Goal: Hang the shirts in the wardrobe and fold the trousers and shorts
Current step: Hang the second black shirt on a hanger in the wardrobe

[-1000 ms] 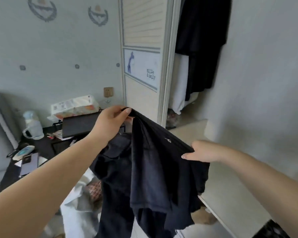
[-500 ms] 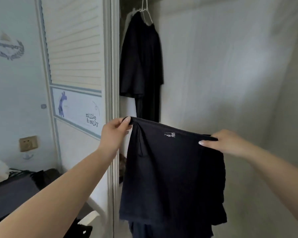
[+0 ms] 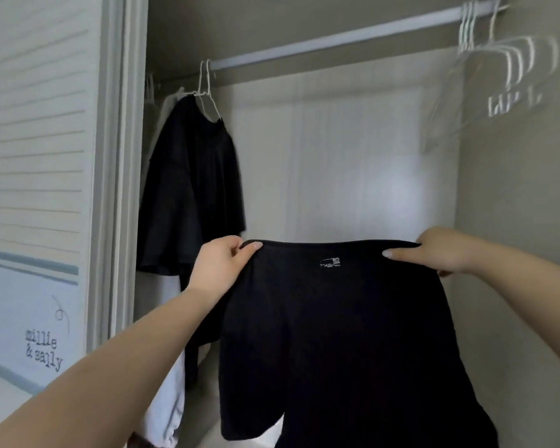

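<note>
2 hands, your left hand and right hand, pinch the black shirt spread before the wardrobe rail; releasing either for the empty hangers risks it slumping.

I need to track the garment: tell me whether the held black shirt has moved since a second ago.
Yes. The black shirt has gone from beside the sliding door into the wardrobe opening, right of the hanging dark shirt.

black shirt with small white print, white hangers, white rail
</note>
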Motion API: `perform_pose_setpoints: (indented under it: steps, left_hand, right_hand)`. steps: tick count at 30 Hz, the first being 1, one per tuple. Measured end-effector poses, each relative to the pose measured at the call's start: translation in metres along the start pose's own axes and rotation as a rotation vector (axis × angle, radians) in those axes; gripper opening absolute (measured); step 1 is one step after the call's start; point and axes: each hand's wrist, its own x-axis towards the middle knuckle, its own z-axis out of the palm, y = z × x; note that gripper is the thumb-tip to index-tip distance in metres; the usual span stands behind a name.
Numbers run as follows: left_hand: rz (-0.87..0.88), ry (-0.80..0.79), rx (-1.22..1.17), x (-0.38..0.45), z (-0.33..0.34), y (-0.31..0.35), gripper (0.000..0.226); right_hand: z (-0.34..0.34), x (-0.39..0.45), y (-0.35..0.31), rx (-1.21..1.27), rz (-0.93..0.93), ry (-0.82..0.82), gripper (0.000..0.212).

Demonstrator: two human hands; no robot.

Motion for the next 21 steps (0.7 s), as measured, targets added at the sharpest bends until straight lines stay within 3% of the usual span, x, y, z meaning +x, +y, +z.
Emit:
perform_pose_setpoints:
  steps: [4, 9, 12, 15, 17, 21]
  left_hand:
    - [-0.002, 0.048, -0.034, 0.041, 0.023, 0.013, 0.05]
    - [-0.143, 0.118, -0.549, 0.068, 0.055, 0.035, 0.052]
    - [-0.234, 0.126, -0.825, 0.08, 0.067, 0.043, 0.055]
    - [-0.326, 0.13, -1.062, 0.093, 0.08, 0.053, 0.024]
    - [-0.362, 0.105, -1.172, 0.103, 0.088, 0.064, 0.02]
    - [-0.333, 0.006, -1.301, 0.123, 0.099, 0.086, 0.02]
  right_hand:
    - [-0.025, 0.034, 0.002, 0.163, 0.036, 0.123, 0.075]
    - [-0.039, 0.068, 0.005, -0.175, 0.006, 0.199, 0.06]
    - [-0.038, 0.084, 0.011, -0.194, -0.032, 0.176, 0.047]
    - [-0.038, 0.09, 0.017, -0.156, -0.066, 0.169, 0.025]
    - [-0.038, 0.096, 0.02, -0.158, -0.071, 0.191, 0.015]
    - [-0.043, 0.103, 0.02, -0.173, -0.063, 0.267, 0.024]
